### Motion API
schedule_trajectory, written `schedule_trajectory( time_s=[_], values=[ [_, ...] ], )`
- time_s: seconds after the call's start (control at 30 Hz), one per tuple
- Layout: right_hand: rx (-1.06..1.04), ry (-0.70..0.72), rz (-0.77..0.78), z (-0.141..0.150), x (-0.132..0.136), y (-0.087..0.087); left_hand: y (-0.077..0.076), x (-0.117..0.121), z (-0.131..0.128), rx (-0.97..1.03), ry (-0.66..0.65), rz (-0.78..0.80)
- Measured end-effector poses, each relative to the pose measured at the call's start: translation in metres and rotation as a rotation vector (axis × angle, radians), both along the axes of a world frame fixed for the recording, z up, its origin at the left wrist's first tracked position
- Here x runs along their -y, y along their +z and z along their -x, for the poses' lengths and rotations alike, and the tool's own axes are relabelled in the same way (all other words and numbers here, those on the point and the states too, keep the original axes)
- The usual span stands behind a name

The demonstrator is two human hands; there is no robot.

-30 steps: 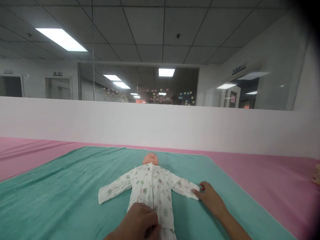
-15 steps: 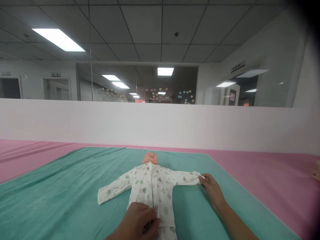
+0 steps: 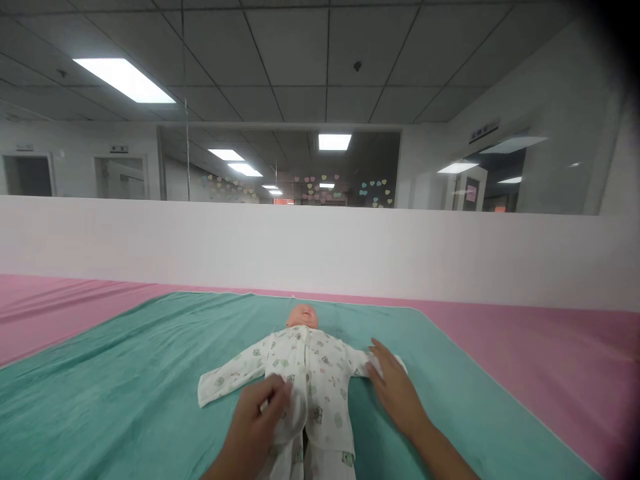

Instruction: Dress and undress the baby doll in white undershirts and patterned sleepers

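Observation:
A baby doll (image 3: 303,316) lies on its back with its head toward the wall, dressed in a white long-sleeved baby shirt (image 3: 327,393) printed with small animals. My left hand (image 3: 257,420) is closed at the shirt's front on the left, where a flap of the cloth stands lifted and slightly blurred. Over the sleeve on the right is my right hand (image 3: 397,393), its fingers apart and holding nothing. The opposite sleeve (image 3: 230,383) lies stretched out on the blanket. White printed trousers (image 3: 333,467) show below the shirt's hem.
Under the doll spreads a green blanket (image 3: 125,400) over a pink sheet (image 3: 525,353). Beyond it rises a low white wall (image 3: 310,250) with glass above, showing lit rooms and ceiling lights.
My right hand has let go of the sleeve's cuff and moved left toward the upper sleeve, fingers spread. My left hand has moved up and left, and the shirt's front flap has lifted.

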State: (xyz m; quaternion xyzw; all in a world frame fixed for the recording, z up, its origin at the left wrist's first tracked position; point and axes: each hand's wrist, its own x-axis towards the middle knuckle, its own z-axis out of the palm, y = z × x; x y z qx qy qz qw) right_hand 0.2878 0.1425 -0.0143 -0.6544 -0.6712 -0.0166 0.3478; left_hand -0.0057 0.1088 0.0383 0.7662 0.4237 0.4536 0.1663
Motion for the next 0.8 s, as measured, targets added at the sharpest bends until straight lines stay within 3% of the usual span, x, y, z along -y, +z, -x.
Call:
schedule_trajectory(
  time_s=[0.07,0.17,0.27,0.33,0.43,0.6,0.7,0.8],
  values=[
    [0.086,0.126,0.095,0.014,-0.001,-0.001,0.001,-0.018,0.015,0.083,0.158,0.004],
    [0.097,0.073,0.234,0.004,-0.005,-0.010,-0.013,-0.058,0.050,-0.108,0.328,-0.050],
    [0.068,-0.051,0.349,-0.024,-0.010,-0.021,-0.039,-0.092,0.092,-0.357,0.387,0.198],
    [0.097,-0.098,0.393,-0.038,-0.012,-0.026,-0.053,-0.102,0.116,-0.476,0.406,0.327],
    [0.170,-0.193,0.422,-0.044,-0.014,-0.031,-0.056,-0.101,0.138,-0.582,0.421,0.302],
    [0.201,-0.291,0.374,-0.037,-0.014,-0.033,-0.040,-0.089,0.139,-0.496,0.736,0.327],
    [0.195,-0.295,0.363,-0.034,-0.012,-0.031,-0.036,-0.088,0.133,-0.385,0.655,0.420],
    [0.213,-0.295,0.373,-0.031,-0.009,-0.028,-0.037,-0.087,0.130,-0.246,0.581,0.388]
  ],
)
